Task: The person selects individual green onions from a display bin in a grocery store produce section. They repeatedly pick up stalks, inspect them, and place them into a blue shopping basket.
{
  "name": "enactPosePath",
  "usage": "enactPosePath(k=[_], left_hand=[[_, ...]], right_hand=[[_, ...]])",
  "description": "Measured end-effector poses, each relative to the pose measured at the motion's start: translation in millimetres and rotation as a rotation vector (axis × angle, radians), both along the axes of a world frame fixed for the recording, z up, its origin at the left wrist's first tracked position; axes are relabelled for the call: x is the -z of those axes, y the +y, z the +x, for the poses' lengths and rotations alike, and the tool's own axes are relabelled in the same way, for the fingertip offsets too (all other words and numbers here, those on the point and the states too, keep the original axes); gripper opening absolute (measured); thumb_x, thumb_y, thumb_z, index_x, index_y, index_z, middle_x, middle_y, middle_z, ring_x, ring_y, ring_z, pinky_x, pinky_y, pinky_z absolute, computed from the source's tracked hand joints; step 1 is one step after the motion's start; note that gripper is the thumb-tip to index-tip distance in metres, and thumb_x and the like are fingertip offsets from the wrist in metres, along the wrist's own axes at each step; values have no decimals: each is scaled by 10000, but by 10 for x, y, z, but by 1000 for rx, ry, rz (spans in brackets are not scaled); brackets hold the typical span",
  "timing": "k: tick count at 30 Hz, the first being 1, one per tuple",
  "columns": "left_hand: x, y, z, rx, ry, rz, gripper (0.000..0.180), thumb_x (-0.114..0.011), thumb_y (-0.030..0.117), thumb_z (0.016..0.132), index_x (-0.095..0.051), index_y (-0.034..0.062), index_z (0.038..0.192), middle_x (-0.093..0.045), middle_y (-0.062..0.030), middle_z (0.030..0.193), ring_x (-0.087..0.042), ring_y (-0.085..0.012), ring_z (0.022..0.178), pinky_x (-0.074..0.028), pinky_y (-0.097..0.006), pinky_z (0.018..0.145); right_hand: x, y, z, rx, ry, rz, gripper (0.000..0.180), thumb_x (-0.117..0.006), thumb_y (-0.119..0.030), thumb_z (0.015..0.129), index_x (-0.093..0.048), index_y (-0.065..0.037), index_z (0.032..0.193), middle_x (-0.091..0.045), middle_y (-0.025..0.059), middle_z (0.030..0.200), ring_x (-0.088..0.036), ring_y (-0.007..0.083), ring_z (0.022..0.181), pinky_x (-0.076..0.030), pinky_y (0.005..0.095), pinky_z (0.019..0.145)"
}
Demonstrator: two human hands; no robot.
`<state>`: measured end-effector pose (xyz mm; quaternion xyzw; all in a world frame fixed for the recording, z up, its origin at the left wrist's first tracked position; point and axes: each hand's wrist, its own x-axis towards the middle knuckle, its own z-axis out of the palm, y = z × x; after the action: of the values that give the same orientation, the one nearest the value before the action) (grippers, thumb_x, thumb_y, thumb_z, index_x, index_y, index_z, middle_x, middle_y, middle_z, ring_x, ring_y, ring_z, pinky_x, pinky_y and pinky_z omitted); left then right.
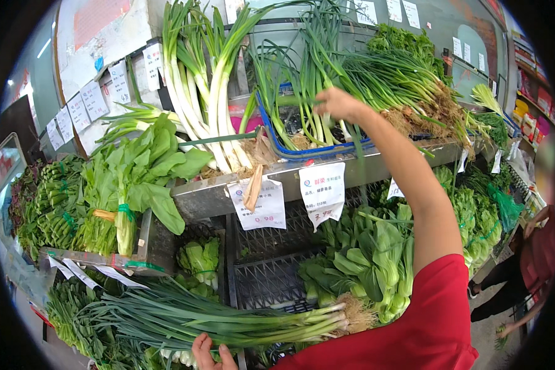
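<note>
Just below the curled right hand [336, 103] stand green onions [319, 128] in a blue tray [275, 140]; whether it pinches one, I can't tell. Beside the left hand [213, 356], its fingers parted, lies a leek bundle [246, 324]. The red sleeve [407, 324] hangs close to its roots [356, 313], so a careless reach might, I'd guess, drag the bundle askew.

Guys, a fat bunch of scallions [228, 319] is stretching sideways down low, dark leaves fanning left, shaggy roots pointing right. Up in the blue-rimmed tray [281, 150], looser green onions [306, 86] are standing roughly upright, pale ends down.
</note>
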<state>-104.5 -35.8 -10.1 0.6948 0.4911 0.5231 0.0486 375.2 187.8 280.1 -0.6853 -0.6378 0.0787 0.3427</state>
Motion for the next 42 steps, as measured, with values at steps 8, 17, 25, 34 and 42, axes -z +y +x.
enactPosePath(k=[8, 17, 25, 34, 42], left_hand=[[-51, 66, 233, 219, -137, -146, 265, -556, -7, 753, -539, -59, 1013, -528, -176, 1094, -524, -276, 954, -426, -330, 814], [-195, 165, 893, 1084, -313, -718, 274, -516, -9, 856, -542, -35, 1128, -620, -99, 1066, -594, -159, 962, -454, -282, 867], [-74, 124, 1479, 1387, -1075, -1329, 478, -283, 297, 982, -283, -11, 1347, -424, -181, 1328, -441, -316, 1208, -396, -429, 960], [386, -56, 1779, 1234, -359, -871, 320, -481, 66, 911, -523, 20, 1225, -481, -153, 1255, -466, -243, 1126, -363, -341, 941], [278, -323, 2008, 1377, 183, -522, 616, -643, 26, 713, -430, -16, 1289, -485, -223, 1185, -485, -324, 1083, -398, -377, 881]], right_hand=[[-337, -533, 86, 41, 284, 257, 365, -572, -236, 879, -563, 56, 1097, -547, 45, 676, -404, 94, 491, -322, 255, 402], [-98, -1518, -896, -208, 434, 402, 216, -517, -249, 919, -505, -38, 878, -425, -37, 646, -370, 51, 533, -304, 227, 464], [1988, -2419, -1826, -96, 1467, 367, 139, -491, -175, 928, -483, -50, 870, -416, -36, 616, -375, 63, 484, -304, 196, 433], [3193, -3078, -2182, 253, 1513, 212, 171, -426, -104, 919, -554, -25, 1001, -559, 11, 815, -501, 91, 707, -424, 237, 639], [3120, -3642, -1984, 227, 1717, 332, 131, -452, -92, 908, -548, -40, 980, -568, 22, 747, -550, 121, 662, -454, 247, 591]])
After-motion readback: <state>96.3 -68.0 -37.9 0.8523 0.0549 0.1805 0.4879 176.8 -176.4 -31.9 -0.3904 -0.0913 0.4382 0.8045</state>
